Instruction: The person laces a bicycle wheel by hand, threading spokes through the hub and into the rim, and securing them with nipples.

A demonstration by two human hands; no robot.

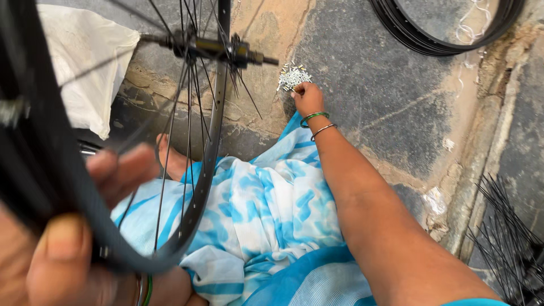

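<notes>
A: So, starting with the head view, what is the left hand [62, 249] doing?

B: It is sitting close to the camera and blurred, with the thumb and fingers clamped on the black wheel rim [198, 187]. The rim is standing upright over the lap, its thin spokes [187, 141] running up to the hub [212, 48] near the top of the picture.

A: And the right hand [307, 96]?

B: It is stretching out across the blue and white cloth [266, 215] to the stone floor [385, 85]. The fingertips are pinching together at the edge of a small heap of silvery spoke nipples [293, 76], just beside the end of the axle. Whether one is already caught between them, I cannot tell; the fingers are curling away from the camera.

A: Which step would you say is in hand?

B: Judging from this, she is fetching a nipple while the wheel is being steadied. The next move is asking for a fine pinch on a single piece, then a careful carry back to the rim without dropping it.

A: Is anything else lying about?

B: A bare foot [170, 158] is showing behind the spokes, a white sack [85, 62] is leaning at the upper left, another black rim [442, 34] is lying at the top, and a bundle of loose spokes [510, 238] is lying at the right edge.
</notes>
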